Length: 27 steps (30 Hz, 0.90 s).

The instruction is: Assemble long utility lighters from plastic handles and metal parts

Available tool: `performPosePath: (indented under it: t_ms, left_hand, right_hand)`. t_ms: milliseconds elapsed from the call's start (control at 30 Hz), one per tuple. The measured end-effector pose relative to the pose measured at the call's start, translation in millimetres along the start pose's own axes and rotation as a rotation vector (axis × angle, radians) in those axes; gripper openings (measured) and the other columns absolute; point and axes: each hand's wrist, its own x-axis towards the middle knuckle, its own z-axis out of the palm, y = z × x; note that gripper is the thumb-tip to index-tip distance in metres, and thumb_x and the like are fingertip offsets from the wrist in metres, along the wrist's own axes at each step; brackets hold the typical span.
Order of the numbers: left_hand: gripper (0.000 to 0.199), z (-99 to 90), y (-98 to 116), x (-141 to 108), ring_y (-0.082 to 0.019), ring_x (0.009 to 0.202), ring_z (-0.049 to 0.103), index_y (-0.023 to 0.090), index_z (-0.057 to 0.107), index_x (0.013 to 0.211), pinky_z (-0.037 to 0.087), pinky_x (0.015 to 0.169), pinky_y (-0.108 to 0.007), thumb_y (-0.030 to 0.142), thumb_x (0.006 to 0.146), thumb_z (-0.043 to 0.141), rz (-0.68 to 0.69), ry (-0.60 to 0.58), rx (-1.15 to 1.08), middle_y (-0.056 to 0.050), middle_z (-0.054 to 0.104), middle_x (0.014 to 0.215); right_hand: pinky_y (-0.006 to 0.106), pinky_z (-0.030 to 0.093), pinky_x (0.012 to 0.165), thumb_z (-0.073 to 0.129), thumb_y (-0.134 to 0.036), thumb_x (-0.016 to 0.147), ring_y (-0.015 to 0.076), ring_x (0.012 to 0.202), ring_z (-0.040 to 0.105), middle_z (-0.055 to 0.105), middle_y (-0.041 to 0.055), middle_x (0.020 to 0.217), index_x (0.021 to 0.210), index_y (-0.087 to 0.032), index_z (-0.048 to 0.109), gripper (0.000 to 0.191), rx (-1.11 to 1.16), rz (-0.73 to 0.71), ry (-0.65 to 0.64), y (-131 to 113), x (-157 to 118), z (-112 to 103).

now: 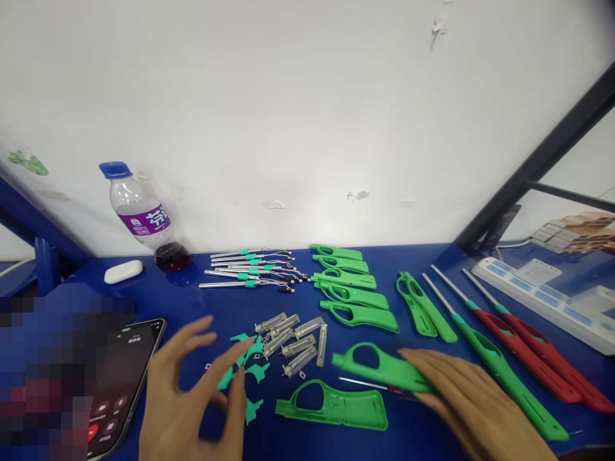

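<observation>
My left hand point(192, 390) hovers with spread fingers over a small pile of teal trigger pieces point(258, 371) and holds nothing that I can see. The fingers of my right hand point(473, 397) grip the end of a green lighter shell half point(384, 368). Below that shell, a thin screwdriver point(362, 383) lies partly hidden. Another green shell half point(336, 406) rests hollow side up in front of me. Several clear fuel tanks point(300, 346) are heaped between my hands, just behind that shell.
Metal lighter tubes with wires point(230, 283) lie at the back, beside a row of green shells point(355, 298). Assembled lighters point(500, 358) and a power strip point(552, 304) are at right. At left are a tilted bottle point(144, 218), a white case point(123, 271) and a phone point(127, 384).
</observation>
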Motion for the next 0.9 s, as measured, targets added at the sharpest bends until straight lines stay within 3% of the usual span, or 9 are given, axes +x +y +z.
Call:
performPosePath:
  t_ms: [67,133,200,267,367,533,700,800,900]
  left_hand:
    - [0.026,0.3,-13.4,23.4,-0.025,0.11,0.064,0.028,0.08,0.101,0.063,0.061,-0.027,0.031,0.099,0.055,0.016,-0.046,0.054,-0.008,0.049,0.146]
    - [0.031,5.5,-31.6,45.5,-0.023,0.096,0.067,0.026,0.082,0.092,0.06,0.055,-0.027,0.03,0.097,0.051,0.025,-0.139,0.185,-0.009,0.06,0.134]
    - [0.033,15.0,-50.4,65.8,-0.027,0.097,0.067,0.023,0.081,0.101,0.063,0.076,-0.038,0.025,0.096,0.049,0.043,-0.318,0.406,-0.011,0.071,0.116]
    - [0.034,27.2,-66.1,83.3,-0.031,0.099,0.067,0.018,0.079,0.111,0.06,0.091,-0.046,0.019,0.095,0.049,0.054,-0.396,0.465,-0.013,0.074,0.112]
    - [0.037,45.1,-80.8,101.6,-0.036,0.108,0.065,0.014,0.074,0.124,0.057,0.095,-0.049,0.017,0.094,0.053,0.094,-0.494,0.534,-0.016,0.074,0.117]
    - [0.028,61.3,-90.9,112.2,-0.033,0.108,0.067,0.017,0.072,0.123,0.058,0.091,-0.048,0.016,0.098,0.059,0.176,-0.624,0.637,-0.013,0.073,0.114]
    - [0.023,58.8,-90.4,113.0,-0.023,0.106,0.069,0.017,0.068,0.119,0.058,0.093,-0.046,0.031,0.101,0.068,0.271,-0.691,0.705,-0.006,0.07,0.118]
    - [0.019,52.3,-85.4,111.5,-0.025,0.107,0.067,0.016,0.067,0.118,0.056,0.093,-0.045,0.015,0.099,0.064,0.303,-0.684,0.726,-0.007,0.069,0.115]
    - [0.038,41.9,-79.9,109.1,-0.028,0.102,0.065,0.015,0.067,0.118,0.053,0.088,-0.043,-0.006,0.09,0.05,0.31,-0.638,0.732,-0.012,0.068,0.111]
  right_hand:
    - [0.035,0.058,0.084,0.04,-0.049,0.112,0.0227,0.098,0.078,0.081,0.0037,0.117,0.135,-0.023,0.064,0.042,-0.026,0.064,-0.006,18.5,-8.1,5.9]
    - [0.037,0.057,0.086,0.04,-0.048,0.112,0.0243,0.102,0.077,0.079,0.0054,0.119,0.139,-0.023,0.062,0.043,-0.029,0.096,-0.035,31.0,-12.9,12.4]
    - [0.041,0.055,0.093,0.04,-0.049,0.112,0.0269,0.11,0.073,0.076,0.0081,0.125,0.143,-0.023,0.059,0.045,-0.014,0.126,-0.039,33.3,-14.6,17.1]
    - [0.045,0.05,0.101,0.042,-0.046,0.111,0.0287,0.119,0.068,0.072,0.0097,0.132,0.144,-0.024,0.058,0.043,0.032,0.149,-0.021,23.5,-14.0,18.3]
    - [0.043,0.042,0.11,0.048,-0.034,0.11,0.026,0.127,0.062,0.071,0.0064,0.131,0.138,-0.027,0.062,0.032,0.164,0.112,-0.014,-9.4,-8.2,13.7]
    - [0.039,0.019,0.126,0.056,-0.029,0.108,0.0216,0.122,0.063,0.076,-0.0023,0.111,0.123,-0.028,0.07,0.021,0.331,-0.017,-0.01,-65.5,13.5,5.6]
    - [0.034,0.018,0.129,0.058,-0.025,0.107,0.0183,0.12,0.065,0.077,-0.0039,0.097,0.107,-0.026,0.074,0.016,0.437,0.016,0.111,-77.6,20.6,11.8]
    - [0.04,0.018,0.131,0.063,-0.023,0.104,0.0205,0.126,0.063,0.076,-0.003,0.09,0.106,-0.027,0.074,0.013,0.464,0.01,0.135,-76.9,12.8,19.5]
    - [0.057,0.018,0.13,0.059,-0.014,0.104,0.0263,0.136,0.058,0.074,0.0005,0.089,0.11,-0.027,0.075,0.022,0.479,0.016,0.153,-77.7,4.1,26.3]
